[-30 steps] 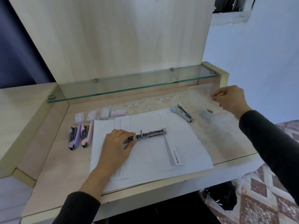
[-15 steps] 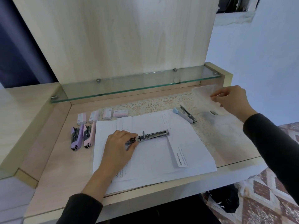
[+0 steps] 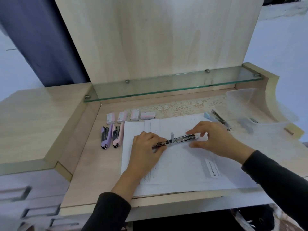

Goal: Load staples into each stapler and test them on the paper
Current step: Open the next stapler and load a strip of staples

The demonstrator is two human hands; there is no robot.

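An opened metal stapler (image 3: 179, 139) lies flat across the white paper sheets (image 3: 181, 170). My left hand (image 3: 146, 150) holds down its left end with curled fingers. My right hand (image 3: 215, 140) is at its right end, index finger and thumb spread on either side of the tip; whether they touch it I cannot tell. A purple stapler (image 3: 105, 136) and a pink stapler (image 3: 118, 135) lie side by side left of the paper. A blue stapler (image 3: 216, 118) lies open at the back right. Several small staple boxes (image 3: 131, 116) stand in a row behind the paper.
A clear plastic box (image 3: 241, 99) sits at the back right corner, near a clear lid (image 3: 270, 130). A glass shelf (image 3: 171, 87) overhangs the back of the desk. A lace mat (image 3: 181, 107) lies under the paper. Drawers (image 3: 25, 197) are at the left.
My right hand left the clear plastic box at the back right and came down to the right end of the metal stapler. The left hand stayed on the stapler.
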